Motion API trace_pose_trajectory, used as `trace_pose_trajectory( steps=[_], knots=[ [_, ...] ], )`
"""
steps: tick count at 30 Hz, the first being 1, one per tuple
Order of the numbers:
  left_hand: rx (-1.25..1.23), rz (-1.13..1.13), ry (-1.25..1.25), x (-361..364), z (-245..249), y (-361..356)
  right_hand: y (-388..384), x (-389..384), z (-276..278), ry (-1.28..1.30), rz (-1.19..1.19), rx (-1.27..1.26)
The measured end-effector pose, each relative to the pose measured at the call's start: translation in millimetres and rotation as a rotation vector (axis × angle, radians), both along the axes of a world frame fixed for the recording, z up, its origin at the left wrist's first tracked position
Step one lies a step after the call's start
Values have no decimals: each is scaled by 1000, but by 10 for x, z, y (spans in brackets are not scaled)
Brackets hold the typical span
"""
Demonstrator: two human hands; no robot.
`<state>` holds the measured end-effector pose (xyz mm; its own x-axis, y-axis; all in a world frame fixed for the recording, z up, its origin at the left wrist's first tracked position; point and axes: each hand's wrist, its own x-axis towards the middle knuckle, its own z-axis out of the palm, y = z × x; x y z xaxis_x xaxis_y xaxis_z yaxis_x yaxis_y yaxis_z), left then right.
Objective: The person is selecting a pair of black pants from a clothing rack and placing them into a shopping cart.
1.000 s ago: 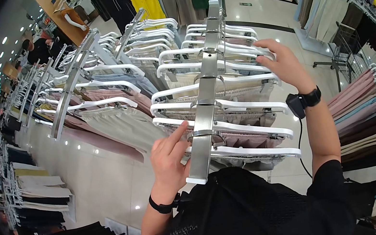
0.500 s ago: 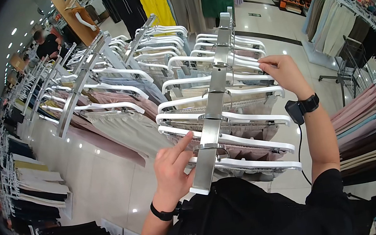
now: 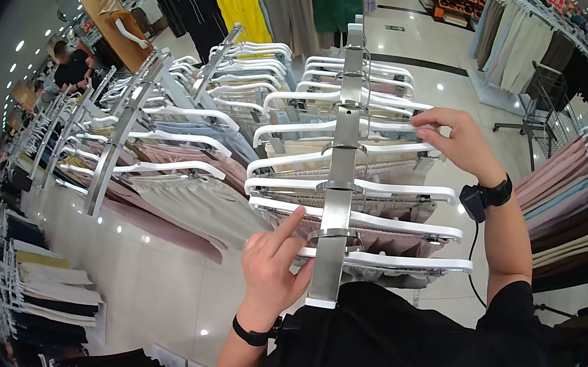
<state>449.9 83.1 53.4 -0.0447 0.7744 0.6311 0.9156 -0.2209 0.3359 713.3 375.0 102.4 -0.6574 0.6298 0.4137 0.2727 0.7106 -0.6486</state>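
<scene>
Left hand [image 3: 270, 267] with forefinger extended beside a sloping steel rack arm [image 3: 337, 179], right hand [image 3: 455, 140] fingering a white hanger [image 3: 350, 153], folded trousers [image 3: 377, 205] beneath, glossy floor [image 3: 149, 281].

black sleeves, black wristbands, wrist device cable

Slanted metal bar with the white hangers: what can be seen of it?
The bar is flat, seemingly brushed steel, sloping up and away from its squared lower end nearest the person. Ring-like stops along it carry white hangers of pale trousers. The left hand lies beside its lower part; the right hand pinches a hanger end, off the bar.
</scene>
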Motion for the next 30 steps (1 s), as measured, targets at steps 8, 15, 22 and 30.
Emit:
trace_pose_trajectory(
  steps=[8, 15, 22, 30],
  knots=[
    [-1, -54, 5, -75, -5, -13, 22, 42, -112, -112, 93, -340],
    [-30, -50, 9, -71, 24, -18, -128, -13, -47, -131, 151, -487],
    [-15, -67, -1, -88, 8, -19, -163, -78, -70, -134, -27, -231],
    [-21, -76, -14, -88, 1, -57, -116, -112, -11, -176, -104, -129]
  ],
)
